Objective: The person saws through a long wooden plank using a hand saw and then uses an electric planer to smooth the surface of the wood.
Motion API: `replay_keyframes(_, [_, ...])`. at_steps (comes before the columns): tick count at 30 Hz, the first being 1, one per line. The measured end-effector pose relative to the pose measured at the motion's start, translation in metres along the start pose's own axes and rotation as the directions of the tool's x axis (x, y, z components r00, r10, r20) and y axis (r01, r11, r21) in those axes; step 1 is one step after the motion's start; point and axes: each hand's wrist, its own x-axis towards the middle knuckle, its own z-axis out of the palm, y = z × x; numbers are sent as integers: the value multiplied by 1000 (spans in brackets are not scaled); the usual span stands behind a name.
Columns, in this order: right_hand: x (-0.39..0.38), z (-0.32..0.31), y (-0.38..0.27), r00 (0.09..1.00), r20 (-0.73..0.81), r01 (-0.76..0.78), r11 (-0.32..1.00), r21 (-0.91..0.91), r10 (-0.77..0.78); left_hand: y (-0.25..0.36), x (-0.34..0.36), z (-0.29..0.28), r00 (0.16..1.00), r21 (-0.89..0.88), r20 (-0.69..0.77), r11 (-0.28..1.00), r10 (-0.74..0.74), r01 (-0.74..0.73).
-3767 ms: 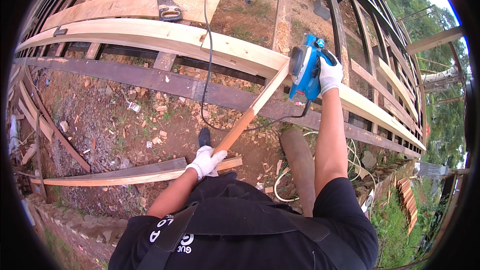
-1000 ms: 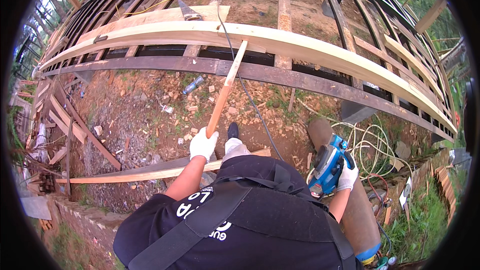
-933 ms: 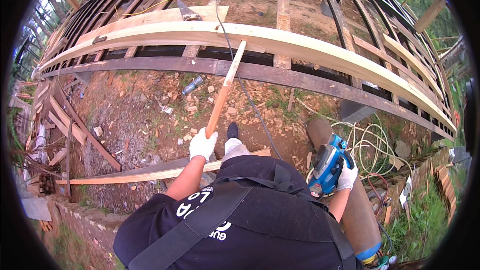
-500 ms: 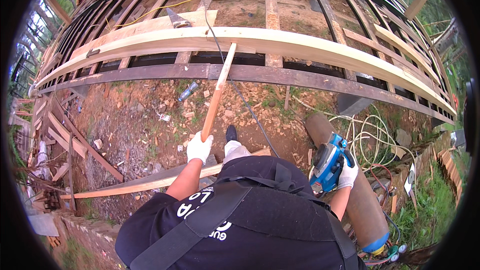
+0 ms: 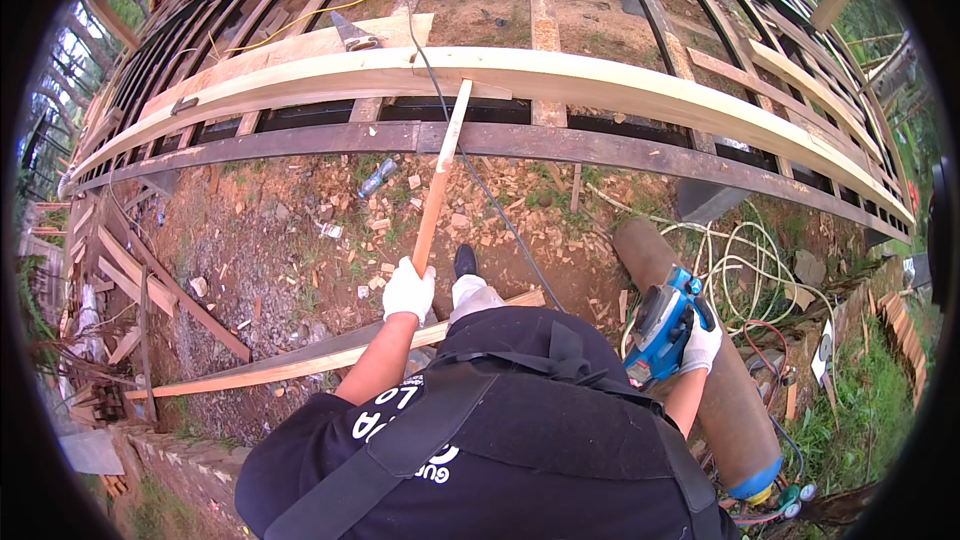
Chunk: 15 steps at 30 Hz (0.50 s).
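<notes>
Gripping the lower end of a narrow wooden strip [image 5: 437, 190], the gloved left hand [image 5: 408, 290] was closed tight around it; the strip slanted up to rest against the pale curved beam [image 5: 620, 85]. Farther right, the gloved right hand [image 5: 698, 345] was clasped on a blue power planer [image 5: 660, 325], held low beside a rusty pipe [image 5: 700, 370].

We stand on bare dirt ground [image 5: 270, 240] strewn with wood chips [image 5: 500, 190]. Left of the chips lie a crushed bottle [image 5: 377, 178] and loose planks [image 5: 150, 285]; right of them, a rusty pipe [image 5: 700, 380] and coiled cable [image 5: 745, 265].
</notes>
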Motion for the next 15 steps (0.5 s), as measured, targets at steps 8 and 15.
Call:
replay_keyframes(8, [44, 13, 31, 981, 110, 173, 979, -112, -161, 19, 12, -39, 998, -3, 13, 998, 56, -56])
replay_keyframes(15, [8, 44, -27, 978, 196, -65, 997, -51, 74, 11, 23, -5, 996, -36, 94, 999, 12, -9])
